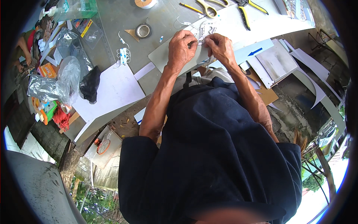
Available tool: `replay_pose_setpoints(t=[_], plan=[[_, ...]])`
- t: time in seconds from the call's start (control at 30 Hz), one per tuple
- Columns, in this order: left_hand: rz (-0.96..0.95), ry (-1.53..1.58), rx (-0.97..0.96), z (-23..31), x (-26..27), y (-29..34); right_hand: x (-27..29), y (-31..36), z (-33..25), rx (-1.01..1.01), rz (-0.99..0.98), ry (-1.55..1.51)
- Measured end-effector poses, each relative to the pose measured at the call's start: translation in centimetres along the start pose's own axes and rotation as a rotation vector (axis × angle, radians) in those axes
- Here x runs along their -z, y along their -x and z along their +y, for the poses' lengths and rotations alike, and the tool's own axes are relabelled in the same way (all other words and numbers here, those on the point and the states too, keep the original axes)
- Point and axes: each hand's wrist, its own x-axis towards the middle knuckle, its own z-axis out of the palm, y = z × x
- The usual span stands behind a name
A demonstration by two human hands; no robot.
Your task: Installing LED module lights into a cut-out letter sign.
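Pinching a small part point(201, 42) at twelve o'clock in the view, the left hand point(182, 48) and right hand point(220, 48) grip close together; thin white wires point(203, 28) just past it, toward twelve o'clock, could snag and tug the part loose.

on the grey desk point(118, 18) are 2 tape rolls: a dark tape roll point(150, 31) beside a tan triangular scrap point(131, 34), and a white tape roll point(149, 5) at the top of the view. a yellow pencil point(191, 8) lies just left of beige-handled scissors point(204, 4); yellow-and-black pliers point(244, 15) are farther right. a black plastic bag point(90, 85) rests on a white sheet point(117, 87), beside a clear plastic bag point(69, 76). red cord point(61, 117) is bundled near an orange box point(47, 70).
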Motion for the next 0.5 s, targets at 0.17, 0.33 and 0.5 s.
replay_pose_setpoints(t=[0.17, 0.33, 0.5], plan=[[0.032, 0.002, -0.006, 0.1, -0.3, -0.1, 0.0, 0.9, 0.1, 0.014, 0.065, -0.055], [0.05, -0.015, 0.003, 0.1, -0.3, 0.0, -0.6, 0.7, 0.2, 0.002, 0.066, -0.061], [0.042, -0.018, 0.0, 0.1, -0.5, 0.0, -1.0, 0.2, 0.5, -0.014, 0.082, -0.04]])
